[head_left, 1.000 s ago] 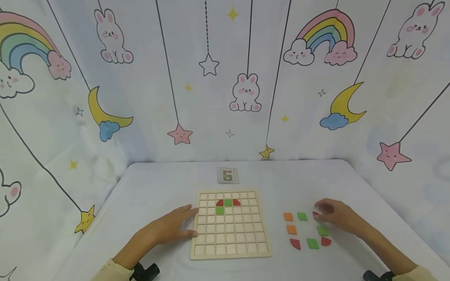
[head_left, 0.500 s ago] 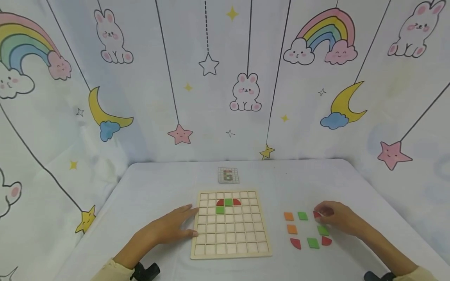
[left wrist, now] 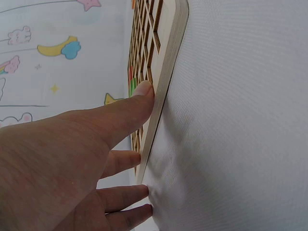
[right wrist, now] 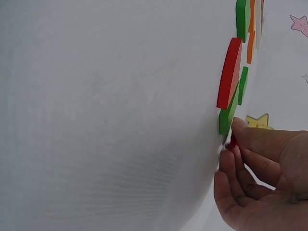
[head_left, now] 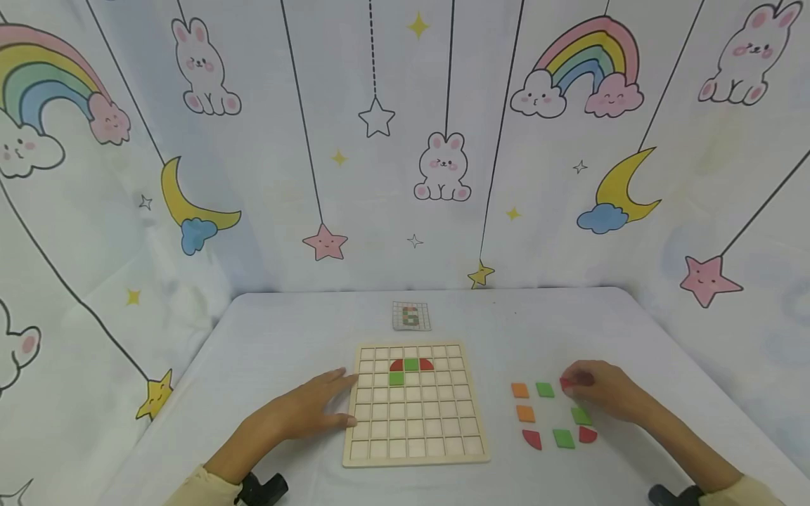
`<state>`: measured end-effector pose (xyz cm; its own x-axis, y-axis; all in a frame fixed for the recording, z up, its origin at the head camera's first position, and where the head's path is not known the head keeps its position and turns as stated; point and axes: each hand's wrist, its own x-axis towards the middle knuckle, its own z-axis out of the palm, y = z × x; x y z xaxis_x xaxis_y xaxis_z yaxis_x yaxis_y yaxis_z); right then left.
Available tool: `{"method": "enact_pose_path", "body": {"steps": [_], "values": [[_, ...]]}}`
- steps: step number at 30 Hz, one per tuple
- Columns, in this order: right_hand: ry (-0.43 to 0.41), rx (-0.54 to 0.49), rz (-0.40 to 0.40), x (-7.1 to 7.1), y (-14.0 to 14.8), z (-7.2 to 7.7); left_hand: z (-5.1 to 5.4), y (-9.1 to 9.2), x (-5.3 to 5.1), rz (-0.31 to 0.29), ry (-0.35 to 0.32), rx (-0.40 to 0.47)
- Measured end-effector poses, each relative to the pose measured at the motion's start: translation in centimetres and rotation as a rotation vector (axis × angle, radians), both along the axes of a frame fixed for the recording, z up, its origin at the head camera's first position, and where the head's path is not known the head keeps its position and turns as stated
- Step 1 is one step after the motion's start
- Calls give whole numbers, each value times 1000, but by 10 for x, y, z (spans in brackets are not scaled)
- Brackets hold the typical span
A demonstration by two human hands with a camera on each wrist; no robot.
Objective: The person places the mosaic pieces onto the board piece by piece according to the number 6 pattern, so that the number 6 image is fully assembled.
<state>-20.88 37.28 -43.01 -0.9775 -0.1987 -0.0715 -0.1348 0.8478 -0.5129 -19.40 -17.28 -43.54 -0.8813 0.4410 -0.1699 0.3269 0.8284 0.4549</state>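
Observation:
My right hand (head_left: 604,390) pinches a red quarter-round tile (right wrist: 233,142) between thumb and fingers, at the back right of the loose tiles. Fingers extended, my left hand (head_left: 304,411) touches the left edge of a wooden grid board (head_left: 414,430), thumb resting on the rim. Near the board's top, a green square tile (head_left: 411,364) lies between a red quarter-round tile (head_left: 396,365) and another red quarter-round (head_left: 427,365). Below the left red one is a second green square (head_left: 396,379). The held tile is partly hidden by my fingers.
Right of the board lie loose tiles: orange squares (head_left: 526,413), green squares (head_left: 563,438) and red quarter-rounds (head_left: 532,440). A small card with a coloured grid pattern (head_left: 410,316) lies behind the board. A printed cloth (head_left: 380,183) hangs behind the white table (head_left: 285,323).
My right hand closed its fingertips on the red quarter-round tile and shifted it slightly left and away from me. The left hand and board have stayed still.

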Motion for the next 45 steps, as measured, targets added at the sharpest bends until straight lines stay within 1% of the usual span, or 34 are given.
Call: {"method": "enact_pose_path", "body": {"steps": [4, 8, 10, 14, 18, 21, 24, 27, 33, 35, 41, 45], "values": [[36, -9, 41, -4, -8, 0, -1, -1, 1, 6, 3, -2], [74, -19, 76, -7, -23, 2, 0, -1, 1, 0, 3, 5], [82, -32, 85, -8, -33, 4, 0, -1, 1, -6, 4, 9], [85, -41, 72, -9, -58, 8, 0, -1, 0, -22, 8, 10], [70, -65, 57, -12, -85, 13, 0, 0, -1, -23, 8, 1], [40, -93, 61, -12, -106, 13, -1, 0, -2, -13, 3, -10], [29, -91, 75, -13, -126, 9, -1, 0, -2, -4, 1, -12], [41, -75, 92, -14, -144, 5, 0, 1, -1, 0, -2, -5], [-4, -132, 85, -13, -175, 0, 1, 2, 1, 6, -16, 13], [-5, -139, 104, -12, -184, -1, 1, 1, 0, 5, -14, 7], [60, -152, 216, -11, -203, -3, 0, 1, -1, -5, -5, 0], [78, -135, 247, -11, -212, -6, 0, 1, -1, -8, -3, 6]]}}
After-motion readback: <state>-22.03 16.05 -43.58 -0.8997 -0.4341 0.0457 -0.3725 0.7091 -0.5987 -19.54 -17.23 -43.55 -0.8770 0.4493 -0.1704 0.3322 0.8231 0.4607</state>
